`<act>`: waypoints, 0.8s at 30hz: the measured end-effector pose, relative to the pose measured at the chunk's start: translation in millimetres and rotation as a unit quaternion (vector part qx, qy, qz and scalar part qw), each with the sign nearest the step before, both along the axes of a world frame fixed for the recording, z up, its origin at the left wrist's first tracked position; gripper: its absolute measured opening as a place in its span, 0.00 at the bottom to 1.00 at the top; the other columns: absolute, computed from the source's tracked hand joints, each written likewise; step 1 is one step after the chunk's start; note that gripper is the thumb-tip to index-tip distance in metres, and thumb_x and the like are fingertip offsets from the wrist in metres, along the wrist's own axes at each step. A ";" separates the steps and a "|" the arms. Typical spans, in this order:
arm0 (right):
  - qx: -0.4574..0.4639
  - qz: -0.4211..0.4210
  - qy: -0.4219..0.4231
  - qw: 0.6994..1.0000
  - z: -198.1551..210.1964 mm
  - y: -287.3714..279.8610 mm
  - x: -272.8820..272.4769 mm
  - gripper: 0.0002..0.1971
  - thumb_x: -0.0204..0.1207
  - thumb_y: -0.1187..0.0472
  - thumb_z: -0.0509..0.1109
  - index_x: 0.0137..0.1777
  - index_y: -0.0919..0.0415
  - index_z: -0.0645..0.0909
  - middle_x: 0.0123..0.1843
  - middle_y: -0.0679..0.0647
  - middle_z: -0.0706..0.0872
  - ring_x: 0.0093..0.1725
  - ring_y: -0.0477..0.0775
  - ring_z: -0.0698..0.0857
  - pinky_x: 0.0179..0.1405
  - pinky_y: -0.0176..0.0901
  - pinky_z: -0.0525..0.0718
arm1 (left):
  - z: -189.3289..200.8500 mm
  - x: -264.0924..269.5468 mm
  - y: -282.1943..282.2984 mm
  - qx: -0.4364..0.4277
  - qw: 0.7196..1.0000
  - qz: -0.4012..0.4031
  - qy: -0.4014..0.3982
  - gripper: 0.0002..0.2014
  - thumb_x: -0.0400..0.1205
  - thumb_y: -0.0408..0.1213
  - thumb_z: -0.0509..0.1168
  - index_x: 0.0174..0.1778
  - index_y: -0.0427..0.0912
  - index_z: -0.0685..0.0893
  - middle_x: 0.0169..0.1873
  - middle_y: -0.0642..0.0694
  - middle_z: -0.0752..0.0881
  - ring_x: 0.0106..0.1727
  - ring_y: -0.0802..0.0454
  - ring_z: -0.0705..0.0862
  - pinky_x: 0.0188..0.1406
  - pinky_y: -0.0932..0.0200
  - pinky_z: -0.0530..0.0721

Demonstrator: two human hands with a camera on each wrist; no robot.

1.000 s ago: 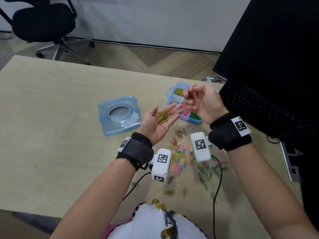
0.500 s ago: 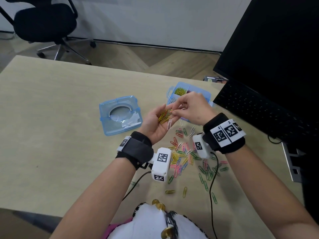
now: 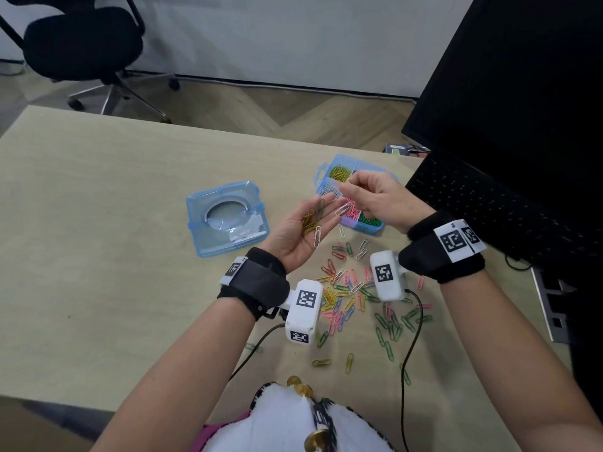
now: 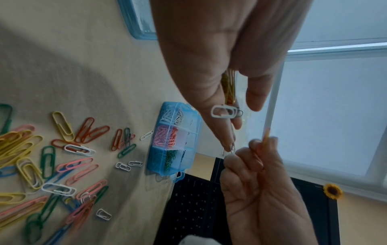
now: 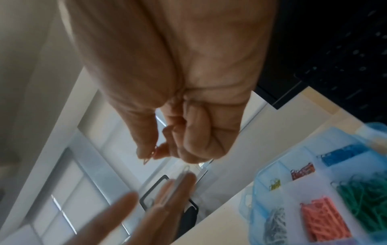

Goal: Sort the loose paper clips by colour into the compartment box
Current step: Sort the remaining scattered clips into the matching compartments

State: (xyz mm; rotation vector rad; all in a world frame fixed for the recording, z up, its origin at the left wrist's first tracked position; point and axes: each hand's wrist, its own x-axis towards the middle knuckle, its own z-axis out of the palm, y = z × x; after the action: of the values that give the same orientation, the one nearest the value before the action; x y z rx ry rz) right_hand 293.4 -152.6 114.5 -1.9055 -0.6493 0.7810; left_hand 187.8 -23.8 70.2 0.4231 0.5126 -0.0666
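My left hand (image 3: 293, 234) lies palm up above the table, fingers straight, carrying several yellow clips (image 3: 309, 221) and a white clip (image 3: 318, 235); the left wrist view shows the white clip (image 4: 223, 111) resting across its fingers. My right hand (image 3: 362, 190) hovers just beyond those fingertips, over the blue compartment box (image 3: 321, 172), and pinches one orange-looking clip (image 4: 266, 136) between thumb and forefinger. The box (image 5: 258, 180) holds sorted white, pink, green, yellow, red and blue clips. Loose mixed clips (image 3: 352, 295) are scattered on the table under my wrists.
The box's clear blue lid (image 3: 226, 218) lies to the left of my hands. A black keyboard (image 3: 489, 207) and a monitor (image 3: 522, 93) fill the right side. A cable (image 3: 411, 337) crosses the clip pile. An office chair (image 3: 81, 44) stands beyond the table.
My right hand dipped to my left palm half a second ago and has now lifted back toward the box with a clip pinched. The left hand has stayed put.
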 end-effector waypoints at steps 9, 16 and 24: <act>-0.012 -0.045 -0.045 0.998 -7.3 1.5 1.0 0.08 0.75 0.62 0.74 0.38 0.67 0.84 0.20 0.42 0.79 0.21 0.36 0.75 0.28 0.27 0.74 | -1.2 8.5 -4.8 0.044 0.999 0.002 0.024 0.15 0.84 0.33 0.63 0.63 0.28 0.80 0.57 0.35 0.87 0.54 0.49 0.88 0.56 0.61 0.83; 0.002 -0.039 -0.004 0.999 -8.6 2.4 -1.8 0.09 0.78 0.59 0.72 0.36 0.58 0.83 0.20 0.43 0.76 0.18 0.38 0.71 0.19 0.26 0.69 | -4.0 9.9 -1.2 0.011 0.998 0.047 0.037 0.11 0.84 0.34 0.62 0.52 0.29 0.82 0.45 0.36 0.88 0.41 0.52 0.90 0.50 0.62 0.84; 0.096 -0.131 0.233 0.959 -17.1 -3.4 16.5 0.13 0.76 0.67 0.50 0.31 0.56 0.64 0.29 0.50 0.70 0.23 0.45 0.64 0.14 0.32 0.56 | -3.8 5.4 8.0 0.032 0.996 0.050 0.061 0.18 0.84 0.35 0.63 0.32 0.33 0.89 0.46 0.35 0.89 0.52 0.47 0.86 0.53 0.58 0.84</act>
State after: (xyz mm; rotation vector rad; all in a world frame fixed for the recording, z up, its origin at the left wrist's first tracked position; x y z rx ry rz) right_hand 310.0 -156.0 97.4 -1.5149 -0.1664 0.9149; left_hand 193.3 -15.8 66.4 0.4578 0.6565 0.0217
